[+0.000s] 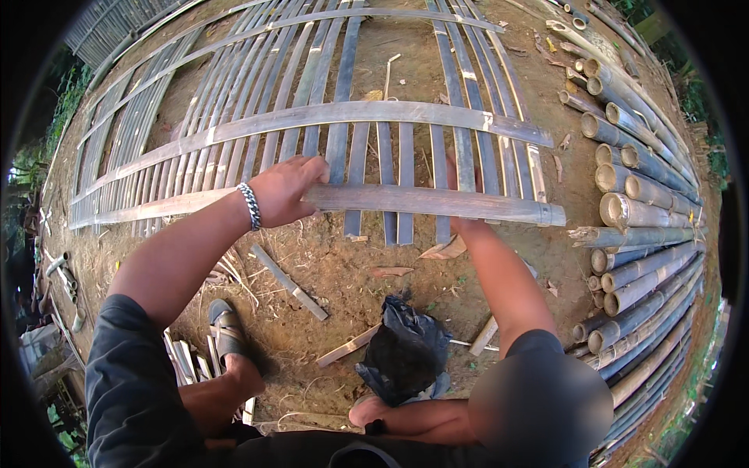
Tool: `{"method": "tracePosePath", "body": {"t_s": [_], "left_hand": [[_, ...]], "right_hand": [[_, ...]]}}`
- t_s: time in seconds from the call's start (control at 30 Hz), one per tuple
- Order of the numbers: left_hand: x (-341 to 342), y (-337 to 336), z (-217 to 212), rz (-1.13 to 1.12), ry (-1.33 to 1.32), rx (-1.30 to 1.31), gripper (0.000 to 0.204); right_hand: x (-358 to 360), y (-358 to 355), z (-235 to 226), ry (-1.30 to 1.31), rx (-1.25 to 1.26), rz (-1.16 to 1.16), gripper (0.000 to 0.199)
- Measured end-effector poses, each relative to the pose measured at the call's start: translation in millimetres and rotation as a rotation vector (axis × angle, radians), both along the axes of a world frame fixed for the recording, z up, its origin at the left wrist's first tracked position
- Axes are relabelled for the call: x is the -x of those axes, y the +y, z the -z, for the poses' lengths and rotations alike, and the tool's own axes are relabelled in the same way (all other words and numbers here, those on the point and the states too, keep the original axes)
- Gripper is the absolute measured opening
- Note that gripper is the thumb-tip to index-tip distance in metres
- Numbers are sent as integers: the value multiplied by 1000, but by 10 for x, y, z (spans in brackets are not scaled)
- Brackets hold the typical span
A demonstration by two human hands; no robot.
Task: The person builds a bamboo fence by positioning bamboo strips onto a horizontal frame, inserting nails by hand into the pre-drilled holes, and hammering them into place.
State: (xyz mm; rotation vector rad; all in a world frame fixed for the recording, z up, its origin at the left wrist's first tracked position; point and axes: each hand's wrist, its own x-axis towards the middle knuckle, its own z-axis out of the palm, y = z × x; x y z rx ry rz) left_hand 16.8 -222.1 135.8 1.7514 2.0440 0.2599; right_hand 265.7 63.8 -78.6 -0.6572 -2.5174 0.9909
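A lattice panel of split bamboo slats lies in front of me, with long cross slats over several narrow upright ones. My left hand (287, 189), with a chain bracelet at the wrist, is closed around the nearest cross slat (421, 204), thumb below and fingers above. My right forearm reaches under that same slat. Only a little of my right hand (452, 173) shows between the upright slats, and its fingers are hidden. The second cross slat (351, 113) runs just beyond both hands. Short upright slat ends (405, 226) stick out below the nearest cross slat.
Bamboo poles (624, 210) are stacked along the right. A black plastic bag (406, 347) lies between my legs. Loose bamboo pieces, such as one strip (289, 282), lie on the dirt. Split sticks (187, 359) sit beside my sandalled foot (227, 331).
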Motion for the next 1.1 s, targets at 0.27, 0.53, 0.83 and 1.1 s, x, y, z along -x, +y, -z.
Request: {"method": "tracePosePath", "body": {"t_s": [0.27,0.53,0.83,1.1], "left_hand": [[90,-45,-107,17,-47,-44,51],[107,-34,-440,12,-71,-76,51],[145,-29,-500,-25,-47,-9,58],[134,-42,-532,-56,-55,32,57]], "right_hand": [[335,10,-79,247,459,156,56],[902,-213,-640,844,1366,26,48],[1285,53,-625,1076,1645,-258,28],[1335,160,-510,863,1471,-42,18]]}}
